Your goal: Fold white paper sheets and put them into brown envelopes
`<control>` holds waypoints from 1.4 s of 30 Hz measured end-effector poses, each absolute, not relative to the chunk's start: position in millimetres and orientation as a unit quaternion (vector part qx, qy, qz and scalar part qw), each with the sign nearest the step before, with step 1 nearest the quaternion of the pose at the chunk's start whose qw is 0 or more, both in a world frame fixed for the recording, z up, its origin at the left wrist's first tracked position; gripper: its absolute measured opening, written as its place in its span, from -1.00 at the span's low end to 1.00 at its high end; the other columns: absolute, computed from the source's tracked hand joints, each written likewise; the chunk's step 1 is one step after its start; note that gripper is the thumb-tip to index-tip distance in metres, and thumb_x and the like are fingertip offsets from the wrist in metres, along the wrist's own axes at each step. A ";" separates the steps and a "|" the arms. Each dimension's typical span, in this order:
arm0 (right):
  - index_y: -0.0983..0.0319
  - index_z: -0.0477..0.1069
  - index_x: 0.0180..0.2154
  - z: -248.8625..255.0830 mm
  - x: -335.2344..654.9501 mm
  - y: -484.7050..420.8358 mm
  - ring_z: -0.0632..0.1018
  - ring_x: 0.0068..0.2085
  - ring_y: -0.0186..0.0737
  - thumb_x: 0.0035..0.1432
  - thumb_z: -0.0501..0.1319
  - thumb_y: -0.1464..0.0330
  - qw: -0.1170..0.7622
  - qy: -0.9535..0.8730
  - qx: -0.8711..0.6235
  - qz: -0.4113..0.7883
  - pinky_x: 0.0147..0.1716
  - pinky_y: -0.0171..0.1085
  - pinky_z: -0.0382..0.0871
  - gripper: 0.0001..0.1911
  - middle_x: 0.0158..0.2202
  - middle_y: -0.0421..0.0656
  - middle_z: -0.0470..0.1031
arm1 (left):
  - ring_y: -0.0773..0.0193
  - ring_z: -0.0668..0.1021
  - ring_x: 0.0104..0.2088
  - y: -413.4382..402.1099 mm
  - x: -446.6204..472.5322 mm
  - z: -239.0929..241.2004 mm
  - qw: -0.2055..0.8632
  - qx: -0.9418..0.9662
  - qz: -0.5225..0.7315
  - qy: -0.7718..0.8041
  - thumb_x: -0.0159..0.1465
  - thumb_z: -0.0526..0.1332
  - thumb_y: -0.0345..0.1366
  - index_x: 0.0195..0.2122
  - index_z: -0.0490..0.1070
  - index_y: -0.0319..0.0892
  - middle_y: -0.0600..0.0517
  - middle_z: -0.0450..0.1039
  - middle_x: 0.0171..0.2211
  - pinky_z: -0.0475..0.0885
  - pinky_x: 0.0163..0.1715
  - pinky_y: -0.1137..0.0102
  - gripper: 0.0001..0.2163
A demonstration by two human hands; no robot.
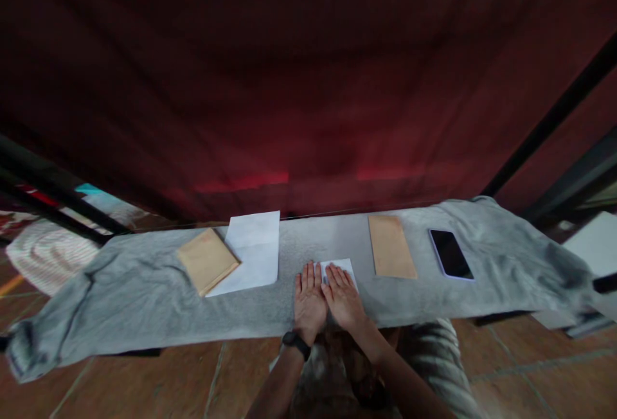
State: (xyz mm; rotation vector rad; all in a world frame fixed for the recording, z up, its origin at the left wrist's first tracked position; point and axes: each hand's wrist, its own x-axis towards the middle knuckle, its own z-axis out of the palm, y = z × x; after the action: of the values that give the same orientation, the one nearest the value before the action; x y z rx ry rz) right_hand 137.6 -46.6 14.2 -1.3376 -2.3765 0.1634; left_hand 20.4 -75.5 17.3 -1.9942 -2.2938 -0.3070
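Both of my hands lie flat, side by side, near the front edge of the grey cloth. My left hand, with a dark watch on its wrist, has its fingers stretched out over the left side of a small white paper. Across the same paper rests my right hand, palm down and fingers extended. Most of the paper is hidden under the hands; its far edge and right corner show. Whether it is folded I cannot tell.
A grey cloth covers the narrow table. To the left, several brown envelopes overlap a white sheet. On the right lie one brown envelope and a phone. Dark red fabric hangs behind, between black bars.
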 end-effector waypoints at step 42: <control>0.28 0.18 0.32 7.6 191.7 -51.5 0.20 0.36 -0.03 0.32 -0.03 0.44 0.159 -0.847 -0.507 -0.004 0.35 0.04 -0.04 -0.44 0.36 -0.01 0.17 | 0.12 0.18 0.37 -50.5 71.9 25.9 -0.002 -0.711 -0.103 -0.696 0.46 -0.18 -0.13 0.36 0.11 -0.26 -0.12 0.13 0.37 0.14 0.34 0.10 -0.47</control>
State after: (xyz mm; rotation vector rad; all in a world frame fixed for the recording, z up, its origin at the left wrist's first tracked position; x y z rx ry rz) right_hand 191.7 -51.5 7.6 -1.4499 -2.4203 -0.0100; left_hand 71.9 -50.5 25.9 -2.2359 -2.1895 -0.3236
